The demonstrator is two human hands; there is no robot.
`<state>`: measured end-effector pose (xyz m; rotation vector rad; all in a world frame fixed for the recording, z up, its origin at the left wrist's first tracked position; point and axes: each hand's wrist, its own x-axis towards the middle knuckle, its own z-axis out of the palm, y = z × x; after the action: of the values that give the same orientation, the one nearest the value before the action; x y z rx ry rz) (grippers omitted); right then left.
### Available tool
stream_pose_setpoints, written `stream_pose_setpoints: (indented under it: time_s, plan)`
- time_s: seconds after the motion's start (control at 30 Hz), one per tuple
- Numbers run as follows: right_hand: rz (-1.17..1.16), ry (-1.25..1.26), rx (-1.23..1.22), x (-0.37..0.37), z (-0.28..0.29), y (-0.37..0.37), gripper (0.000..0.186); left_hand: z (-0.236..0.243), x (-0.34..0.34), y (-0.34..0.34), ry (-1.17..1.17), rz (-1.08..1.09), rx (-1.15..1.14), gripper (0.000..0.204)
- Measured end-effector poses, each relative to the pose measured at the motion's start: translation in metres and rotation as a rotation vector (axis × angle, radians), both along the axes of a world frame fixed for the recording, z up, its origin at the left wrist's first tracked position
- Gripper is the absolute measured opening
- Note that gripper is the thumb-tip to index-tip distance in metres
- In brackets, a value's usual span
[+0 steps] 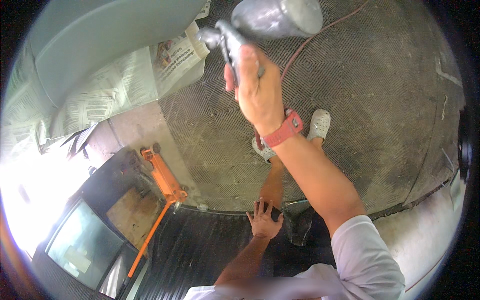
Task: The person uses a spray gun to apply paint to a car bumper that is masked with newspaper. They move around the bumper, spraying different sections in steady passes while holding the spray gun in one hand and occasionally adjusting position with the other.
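My right hand [260,90], with a red watch on its wrist, is raised and wrapped around the handle of a spray gun [231,42]. A large grey-smeared cup [275,19] is at the gun's upper right. The gun's nozzle end points left, toward a smooth grey curved body panel [110,50], and is apart from it. Down near my knee, my left hand [265,222] lies with its fingers spread and holds nothing. Newspaper sheets [175,60] are spread along the panel's lower edge.
A reddish hose [330,25] crosses the ribbed floor mat [365,110] on the right. My feet in light clogs [319,124] stand on the mat. An orange floor jack [165,175] stands at the lower left, near a dark vehicle door with a window [85,245].
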<state>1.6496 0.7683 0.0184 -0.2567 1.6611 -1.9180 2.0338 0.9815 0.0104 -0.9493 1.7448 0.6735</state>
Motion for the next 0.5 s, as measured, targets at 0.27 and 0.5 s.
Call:
stream_pose_setpoints:
  time_s: [0.27, 0.5]
  plan:
    - [0.115, 0.107, 0.035, 0.011, -0.043, 0.005, 0.058, 0.002, -0.011, 0.000, -0.039, -0.014, 0.038, 0.080]
    - [-0.262, 0.113, 0.075, -0.013, -0.089, -0.014, 0.048, 0.002, -0.013, 0.002, -0.071, -0.026, 0.052, 0.079]
